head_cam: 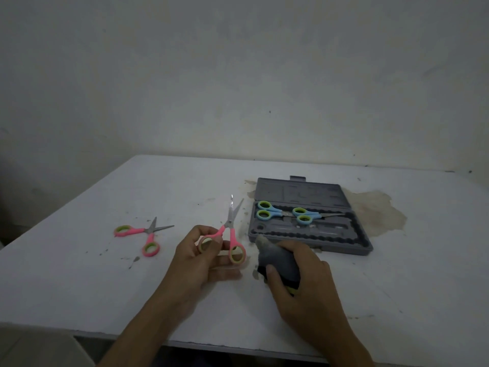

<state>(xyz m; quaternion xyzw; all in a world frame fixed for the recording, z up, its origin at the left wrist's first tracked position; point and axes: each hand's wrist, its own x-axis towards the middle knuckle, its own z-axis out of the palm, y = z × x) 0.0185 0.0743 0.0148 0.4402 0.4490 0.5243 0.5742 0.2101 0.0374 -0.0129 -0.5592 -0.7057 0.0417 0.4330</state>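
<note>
My left hand [201, 258] holds a pair of pink-handled scissors [230, 229] by one finger loop, blades apart and pointing away from me. My right hand [299, 276] grips a dark grey wad of cloth [277, 260] just right of those scissors, its pale tip pointing up-left. A second pink pair [148, 234] lies spread on the white table [79, 260] to the left. An open grey plastic case [309, 215] beyond my right hand holds two blue-handled scissors [272, 211] [307, 215].
A brownish stain [375, 210] marks the table right of the case. Dark specks [132, 258] lie near the left scissors. The table's front edge runs across the bottom, a bare wall stands behind, and something pale sits at the lower left corner [39, 345].
</note>
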